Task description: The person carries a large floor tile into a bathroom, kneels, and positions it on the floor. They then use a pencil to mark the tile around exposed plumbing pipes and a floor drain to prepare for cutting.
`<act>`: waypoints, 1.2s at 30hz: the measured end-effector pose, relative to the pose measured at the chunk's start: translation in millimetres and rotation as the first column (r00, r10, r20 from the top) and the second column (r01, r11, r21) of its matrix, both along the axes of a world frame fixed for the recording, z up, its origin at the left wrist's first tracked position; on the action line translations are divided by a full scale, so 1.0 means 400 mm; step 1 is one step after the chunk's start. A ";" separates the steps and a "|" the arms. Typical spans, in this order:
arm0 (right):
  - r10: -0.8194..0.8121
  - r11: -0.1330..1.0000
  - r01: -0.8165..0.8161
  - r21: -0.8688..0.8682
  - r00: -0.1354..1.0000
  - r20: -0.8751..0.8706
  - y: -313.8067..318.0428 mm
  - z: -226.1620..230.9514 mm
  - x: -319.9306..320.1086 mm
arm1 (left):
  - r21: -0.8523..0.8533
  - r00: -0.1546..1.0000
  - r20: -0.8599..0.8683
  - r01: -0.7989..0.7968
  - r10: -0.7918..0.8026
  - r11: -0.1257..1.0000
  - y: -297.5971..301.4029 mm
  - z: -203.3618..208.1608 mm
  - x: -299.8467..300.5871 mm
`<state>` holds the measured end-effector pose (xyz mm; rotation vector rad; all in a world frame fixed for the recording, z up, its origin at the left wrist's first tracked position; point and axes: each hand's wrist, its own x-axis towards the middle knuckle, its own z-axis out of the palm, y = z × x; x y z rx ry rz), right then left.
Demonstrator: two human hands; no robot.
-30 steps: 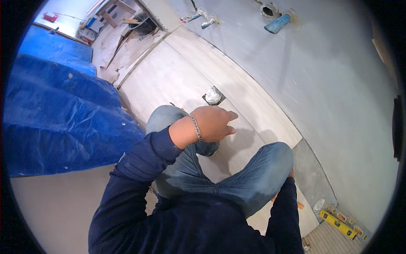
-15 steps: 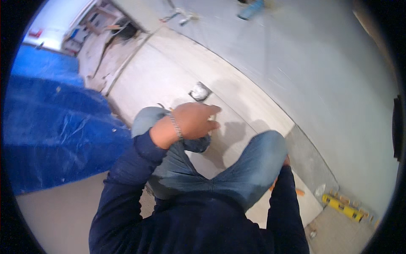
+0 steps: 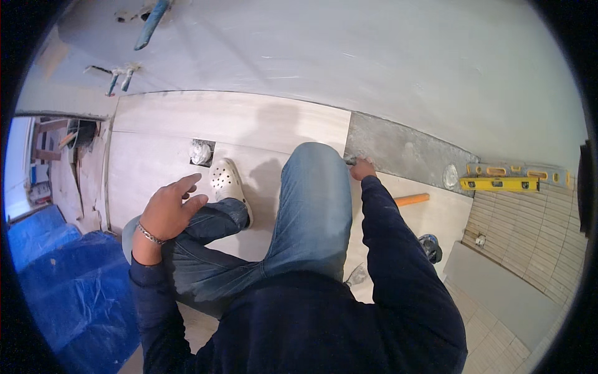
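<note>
My left hand (image 3: 169, 210) hovers over my bent left leg, holding nothing, with thumb and fingers apart. My right hand (image 3: 362, 169) is beyond my right knee, at the edge where a cream tile (image 3: 314, 121) meets a bare grey strip of floor (image 3: 405, 144). Its fingers are closed round a small dark grey thing (image 3: 351, 160), too small and covered to name. An orange bar-shaped thing (image 3: 411, 199) lies on the tile beside my right forearm. A square cutout (image 3: 200, 153) stuffed with white plastic is near my white clog (image 3: 227, 182).
A yellow spirit level (image 3: 499, 184) and a grey one (image 3: 523, 171) lie at the right, by small strip tiles (image 3: 523, 230). A metal blade (image 3: 357, 275) and a dark round object (image 3: 430, 248) flank my right arm. Pipes (image 3: 151, 26) jut from the wall; blue tarp (image 3: 81, 293) covers the left.
My view has swung to the right, bringing my right hand and the grey strip into sight. My left hand has moved back from near the cutout to above my left leg.
</note>
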<state>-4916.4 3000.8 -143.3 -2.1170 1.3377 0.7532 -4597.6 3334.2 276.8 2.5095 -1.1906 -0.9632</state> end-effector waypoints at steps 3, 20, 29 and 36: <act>-0.084 0.996 0.084 0.016 0.996 0.006 -0.001 -0.014 -0.010 | 0.008 1.000 -0.010 -0.007 0.007 1.000 -0.002 -0.002 0.004; -0.020 0.997 0.023 0.072 0.999 -0.038 0.009 0.020 0.024 | 0.056 0.997 0.019 -0.071 0.070 0.996 0.026 -0.018 0.007; -0.186 0.980 0.189 0.056 0.981 -0.062 0.024 0.011 0.037 | 0.158 0.988 0.002 -0.150 0.151 0.976 0.055 -0.059 0.038; -0.303 0.953 0.303 0.001 0.952 -0.050 0.036 0.104 0.044 | 0.209 0.996 0.082 -0.060 0.044 0.976 0.041 -0.086 0.071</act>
